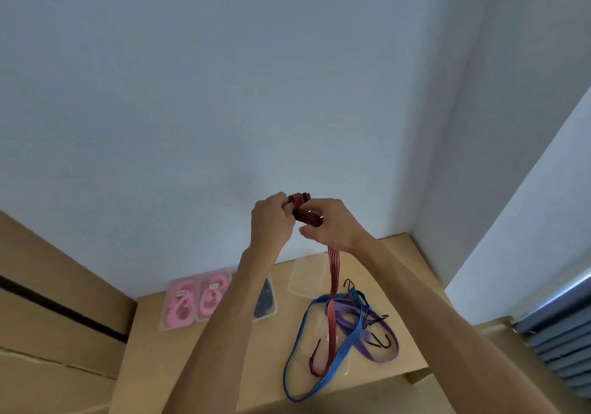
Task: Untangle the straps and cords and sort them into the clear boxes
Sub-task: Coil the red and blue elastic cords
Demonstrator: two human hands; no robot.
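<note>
Both hands are raised in front of the wall with a red-and-black striped bungee strap [333, 277]. My left hand [270, 221] pinches its upper end. The strap is wound in loops around the fingers of my right hand [329, 225]. From there it hangs down to the table, ending in a dark red hook. Below lie a blue striped strap [307, 327] and a purple strap [380, 349] with black hooks, tangled together. Two clear boxes hold pink cords [182, 301] [212, 295], a third holds a dark cord [265, 297], and one clear box [308, 274] sits at the back.
The light wooden table [150, 365] stands in a corner against a white wall. Cardboard-coloured panels rise at the left. A grey slatted object [559, 337] sits at the right beyond the table edge. A clear flat lid or box [319, 327] lies under the blue strap.
</note>
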